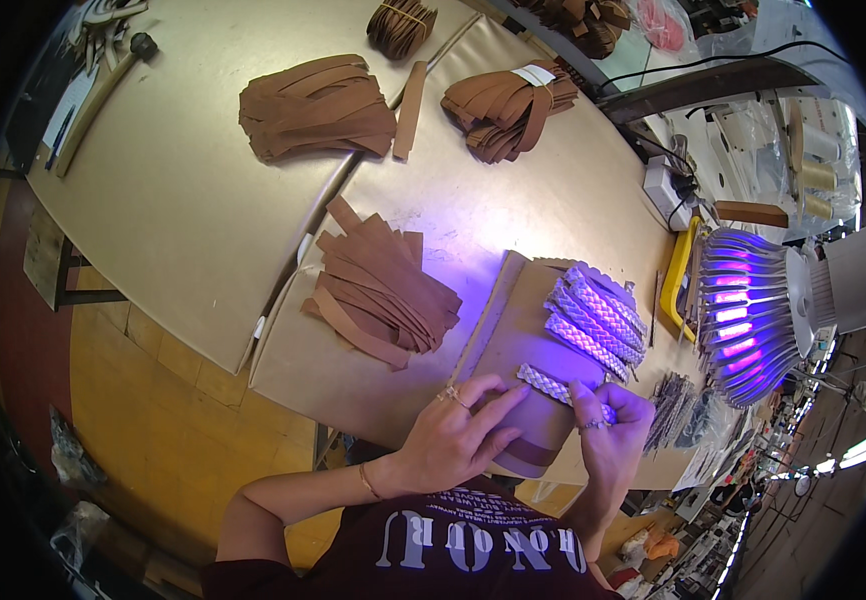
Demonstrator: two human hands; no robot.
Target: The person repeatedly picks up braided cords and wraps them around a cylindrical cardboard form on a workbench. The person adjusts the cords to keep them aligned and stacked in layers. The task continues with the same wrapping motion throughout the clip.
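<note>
One narrow, flat, pale braided strip (543,382), violet-lit, over flat tan board (515,322). Right hand (613,428): fingers pinched on its near end. Left hand (455,432): fingers loosely parted, empty, beside far end.

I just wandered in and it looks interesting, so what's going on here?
A person is handling a braided strip over a brown board. The right hand has hold of it; the left hand is by its other end, though whether it touches is unclear. More braided strips lie just beyond, in purple light beside a lamp. Flat brown strips lie heaped to the left.
</note>
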